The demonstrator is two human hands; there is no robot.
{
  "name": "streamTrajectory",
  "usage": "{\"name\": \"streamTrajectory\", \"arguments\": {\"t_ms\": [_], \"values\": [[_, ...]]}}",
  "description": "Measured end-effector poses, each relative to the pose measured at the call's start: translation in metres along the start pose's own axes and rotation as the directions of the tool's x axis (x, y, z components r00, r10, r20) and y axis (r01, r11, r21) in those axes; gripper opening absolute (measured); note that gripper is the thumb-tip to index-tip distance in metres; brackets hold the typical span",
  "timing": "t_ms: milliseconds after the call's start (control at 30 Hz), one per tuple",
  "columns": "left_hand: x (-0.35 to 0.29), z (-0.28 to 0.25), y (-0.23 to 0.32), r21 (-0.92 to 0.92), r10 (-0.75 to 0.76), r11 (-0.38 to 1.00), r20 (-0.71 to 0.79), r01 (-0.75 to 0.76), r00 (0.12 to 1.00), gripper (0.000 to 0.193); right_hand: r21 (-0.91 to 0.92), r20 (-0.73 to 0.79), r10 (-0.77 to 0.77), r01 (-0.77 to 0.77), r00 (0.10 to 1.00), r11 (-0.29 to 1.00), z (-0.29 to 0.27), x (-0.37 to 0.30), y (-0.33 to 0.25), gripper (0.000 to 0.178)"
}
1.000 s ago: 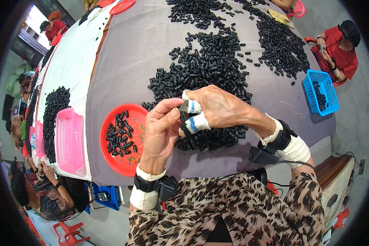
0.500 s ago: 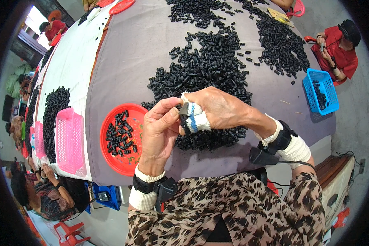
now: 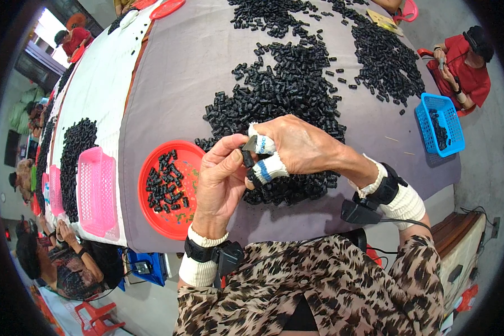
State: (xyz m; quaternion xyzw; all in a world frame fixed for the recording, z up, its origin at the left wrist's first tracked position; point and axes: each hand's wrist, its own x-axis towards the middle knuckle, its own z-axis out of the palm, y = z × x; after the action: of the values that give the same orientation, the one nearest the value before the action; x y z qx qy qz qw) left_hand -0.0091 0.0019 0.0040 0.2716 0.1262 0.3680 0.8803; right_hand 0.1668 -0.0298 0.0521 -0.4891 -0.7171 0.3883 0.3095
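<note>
My left hand [image 3: 218, 179] is closed, pinching a small black cylindrical part [image 3: 248, 159] between thumb and fingertips. My right hand [image 3: 305, 147] meets it just above the near edge of a heap of similar black parts [image 3: 280, 101]. White cloth sleeves with blue marks wrap its thumb and finger. A small grey blade-like piece [image 3: 251, 144] sticks out from the right hand's wrapped finger, close to the top of the black part. Whether the blade touches the part is hard to tell. Left of my hands, a red round tray [image 3: 147, 210] holds several black parts.
Pink baskets [image 3: 97, 193] stand on the left along a white-covered table [image 3: 109, 84]. A blue basket [image 3: 453, 131] with black parts sits at the right edge, near a co-worker in red [image 3: 459, 70]. More black heaps [image 3: 386, 64] lie farther off. Other people sit along the left.
My right hand's wrapped finger and thumb have spread apart. The black part in my left fingers now shows more clearly beneath the blade. The whole view has shifted slightly.
</note>
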Motion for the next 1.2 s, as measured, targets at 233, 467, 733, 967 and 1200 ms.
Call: {"name": "streamTrajectory", "arguments": {"t_ms": [233, 467, 733, 967, 1200], "values": [[0.0, 0.001, -0.001, 0.017, -0.004, 1.0, -0.012, 0.005, 1.0, 0.023, -0.042, 0.036, 0.061, -0.06, 0.997, 0.997, -0.001, -0.001, 0.0, 0.036], [0.0, 0.003, -0.002, 0.05, -0.014, 0.999, -0.034, 0.016, 0.999, 0.021, -0.071, 0.014, 0.01, -0.009, 1.0, 0.997, 0.001, -0.001, 0.006, 0.043], [0.0, 0.006, -0.003, 0.104, 0.009, 0.995, -0.095, 0.001, 0.995, 0.021, -0.098, -0.003, -0.007, 0.006, 1.0, 0.995, 0.003, -0.001, 0.009, 0.04], [0.0, 0.012, -0.001, 0.084, 0.004, 0.996, -0.09, 0.004, 0.996, 0.021, -0.016, -0.033, -0.015, 0.015, 0.999, 1.0, -0.002, -0.003, 0.001, 0.041], [0.0, 0.011, 0.0, 0.101, 0.004, 0.995, -0.1, 0.006, 0.995, 0.02, -0.003, 0.018, 0.023, -0.023, 1.0, 1.0, -0.002, -0.002, 0.001, 0.041]]}}
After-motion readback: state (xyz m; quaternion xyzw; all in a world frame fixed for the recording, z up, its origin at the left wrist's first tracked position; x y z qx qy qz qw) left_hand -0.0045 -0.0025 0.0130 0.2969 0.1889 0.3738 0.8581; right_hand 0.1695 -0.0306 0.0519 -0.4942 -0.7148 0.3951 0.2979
